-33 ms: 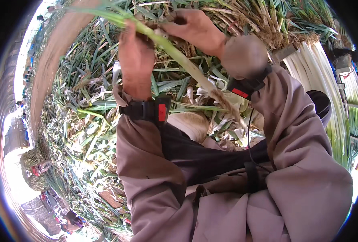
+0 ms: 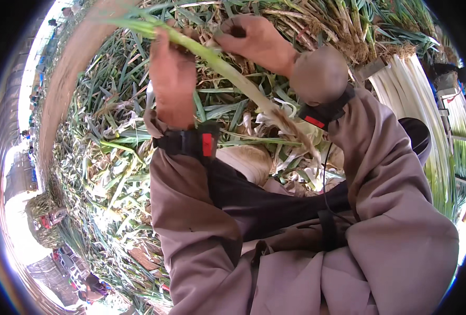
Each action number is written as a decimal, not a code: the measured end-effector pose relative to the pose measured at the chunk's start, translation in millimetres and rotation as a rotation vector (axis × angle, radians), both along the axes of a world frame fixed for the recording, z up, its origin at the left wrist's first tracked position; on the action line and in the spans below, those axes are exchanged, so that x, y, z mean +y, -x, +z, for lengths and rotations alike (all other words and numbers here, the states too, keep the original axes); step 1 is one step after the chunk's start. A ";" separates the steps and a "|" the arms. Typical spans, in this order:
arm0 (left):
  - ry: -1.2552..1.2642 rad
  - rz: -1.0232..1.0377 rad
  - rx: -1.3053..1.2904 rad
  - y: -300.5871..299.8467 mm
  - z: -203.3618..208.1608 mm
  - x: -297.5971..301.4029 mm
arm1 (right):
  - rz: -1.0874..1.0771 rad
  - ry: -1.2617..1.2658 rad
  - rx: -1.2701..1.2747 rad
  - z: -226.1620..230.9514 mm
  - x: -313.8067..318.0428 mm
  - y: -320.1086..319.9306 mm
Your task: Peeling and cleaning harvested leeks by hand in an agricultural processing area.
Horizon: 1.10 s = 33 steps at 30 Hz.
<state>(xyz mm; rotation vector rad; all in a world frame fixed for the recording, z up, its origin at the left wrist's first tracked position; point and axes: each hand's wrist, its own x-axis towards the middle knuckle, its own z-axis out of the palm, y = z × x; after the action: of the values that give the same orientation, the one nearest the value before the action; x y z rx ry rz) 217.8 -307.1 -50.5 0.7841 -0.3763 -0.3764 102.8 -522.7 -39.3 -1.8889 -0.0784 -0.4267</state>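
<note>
A long green onion [image 2: 233, 76] slants across the upper middle, its green leaves up at the left and its brown roots down at the right. My left hand [image 2: 172, 79] is closed around its upper part, where pale stem turns to green. Just right of the stalk, my right hand [image 2: 256, 42] is curled with thumb and forefinger drawn together. Whether those fingertips pinch a leaf layer is too unclear to tell. Cut leaves and peelings [image 2: 122, 134] lie in a thick heap beneath both hands.
Unpeeled green onions with brown roots [image 2: 348, 31] are piled at the far right. Peeled white stalks [image 2: 408, 94] lie in a bundle to my right. A wooden-looking pole [image 2: 60, 89] curves along the left. My dark-trousered leg [image 2: 275, 205] lies below the hands. Another person [image 2: 94, 289] is at lower left.
My left hand has shifted slightly left with the green onion. My right hand has drawn a little to the right and down, widening the gap to the stalk.
</note>
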 end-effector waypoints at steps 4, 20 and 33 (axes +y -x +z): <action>0.052 0.036 -0.019 -12.4 8.4 26.1 | 0.233 0.218 0.022 -46.6 -12.1 39.8; 0.123 0.088 0.118 13.8 36.9 -3.7 | 0.167 0.176 -0.012 1.4 5.0 13.3; 0.255 0.184 -0.024 -47.6 31.5 67.8 | 0.509 0.158 0.163 -30.0 -30.2 59.6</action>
<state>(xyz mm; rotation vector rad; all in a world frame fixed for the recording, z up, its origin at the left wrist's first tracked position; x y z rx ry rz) 265.4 -239.3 -19.0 0.5688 -0.3632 -0.1427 43.2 -553.0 -69.3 -1.9642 -0.4833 0.0828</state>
